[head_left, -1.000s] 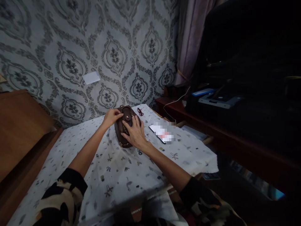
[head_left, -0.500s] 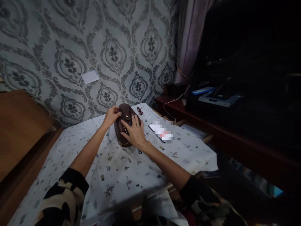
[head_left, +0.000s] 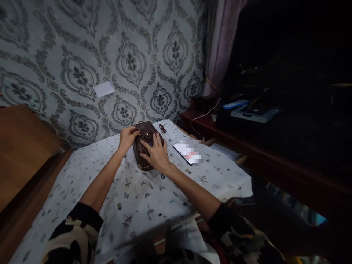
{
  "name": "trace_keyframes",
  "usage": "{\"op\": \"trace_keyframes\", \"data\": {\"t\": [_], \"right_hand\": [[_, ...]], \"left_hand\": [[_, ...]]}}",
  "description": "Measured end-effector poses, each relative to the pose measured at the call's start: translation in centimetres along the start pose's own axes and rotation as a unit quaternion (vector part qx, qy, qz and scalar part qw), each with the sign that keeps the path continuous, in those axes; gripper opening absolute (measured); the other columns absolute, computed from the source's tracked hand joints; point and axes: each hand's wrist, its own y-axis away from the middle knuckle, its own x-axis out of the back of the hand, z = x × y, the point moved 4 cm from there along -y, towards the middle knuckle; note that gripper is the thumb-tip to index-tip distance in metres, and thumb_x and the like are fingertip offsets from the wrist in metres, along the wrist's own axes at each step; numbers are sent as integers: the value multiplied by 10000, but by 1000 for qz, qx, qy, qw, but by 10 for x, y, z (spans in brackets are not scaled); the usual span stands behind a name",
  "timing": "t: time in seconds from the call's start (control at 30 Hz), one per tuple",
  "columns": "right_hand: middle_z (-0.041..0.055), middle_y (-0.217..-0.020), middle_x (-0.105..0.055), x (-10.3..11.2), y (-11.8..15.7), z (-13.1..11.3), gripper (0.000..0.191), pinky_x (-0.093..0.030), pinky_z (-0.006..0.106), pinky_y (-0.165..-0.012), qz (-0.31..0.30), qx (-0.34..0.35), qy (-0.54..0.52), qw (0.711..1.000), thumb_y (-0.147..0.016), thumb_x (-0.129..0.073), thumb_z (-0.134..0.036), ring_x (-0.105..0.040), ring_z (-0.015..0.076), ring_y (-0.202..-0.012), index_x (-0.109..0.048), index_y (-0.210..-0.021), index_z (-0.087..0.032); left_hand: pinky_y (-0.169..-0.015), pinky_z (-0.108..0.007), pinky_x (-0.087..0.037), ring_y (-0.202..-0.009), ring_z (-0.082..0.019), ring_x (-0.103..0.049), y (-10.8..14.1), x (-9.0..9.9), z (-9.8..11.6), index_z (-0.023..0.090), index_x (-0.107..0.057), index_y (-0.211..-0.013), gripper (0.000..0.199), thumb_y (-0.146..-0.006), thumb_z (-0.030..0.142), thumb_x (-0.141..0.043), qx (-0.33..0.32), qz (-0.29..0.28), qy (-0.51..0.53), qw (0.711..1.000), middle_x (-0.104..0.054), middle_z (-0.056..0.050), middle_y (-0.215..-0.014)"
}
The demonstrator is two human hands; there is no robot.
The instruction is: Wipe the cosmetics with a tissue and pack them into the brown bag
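A small brown bag (head_left: 148, 128), with a flap and gold-coloured metal fittings, lies on the white printed cloth (head_left: 143, 205) in the middle of the view. At the bag's upper left edge, my left hand (head_left: 127, 139) is closed in a pinch. Whatever sits between its thumb and forefinger is too small to make out. My right hand (head_left: 158, 156) rests across the bag's right side, fingers spread and pressing on its front. Part of the bag is hidden beneath that palm.
Right of the bag lies a phone (head_left: 187, 153) with its screen lit. Dark-framed glasses (head_left: 162, 128) are behind it. A slightly open drawer (head_left: 227, 152) borders the cloth on the right, near a cable (head_left: 203, 116). Patterned wallpaper (head_left: 132, 62) closes off the back.
My left hand has shifted slightly at the bag's upper left edge and stays pinched. The bag's flap looks a little lower. My right hand keeps its place, and the view has shifted slightly.
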Motion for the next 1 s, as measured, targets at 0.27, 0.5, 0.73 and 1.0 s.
{"op": "trace_keyframes", "data": {"t": [0.27, 0.5, 0.73, 1.0], "right_hand": [[198, -1635, -303, -3, 0, 1, 578, -226, 641, -1162, 14, 10, -3, 1000, -928, -647, -475, -194, 404, -1539, -514, -1472, -334], [195, -1636, -301, -8, -1, 3, 597, -216, 658, -1161, 16, 6, -7, 1000, -928, -642, -471, -164, 403, -1546, -489, -1489, -331], [240, -1634, -277, -13, 2, 7, 758, -207, 620, -1190, 38, -3, -36, 999, -903, -676, -405, -183, 381, -1548, -353, -1563, -222], [307, -1630, -227, -22, 19, 17, 721, -240, 551, -1218, 82, -10, -60, 995, -889, -646, -317, -153, 363, -1556, -397, -1489, -4]], "left_hand": [[-721, -286, -465, -710, -174, -588, 14, 0, 9, 169, -695, -736, 183, -737, 345, -645, 18, -20, -7, 1000, -664, 5, -691], [-664, -275, -432, -681, -165, -559, 22, 0, 16, 168, -665, -738, 192, -774, 352, -623, 12, -47, -39, 998, -627, 4, -675], [-690, -295, -406, -749, -194, -583, 7, -9, 33, 184, -693, -937, 200, -759, 262, -648, -18, -53, -165, 985, -674, -14, -791], [-788, -309, -428, -845, -216, -603, -13, -41, 46, 182, -737, -901, 183, -758, 294, -716, -84, -116, -181, 973, -708, -37, -858]]}}
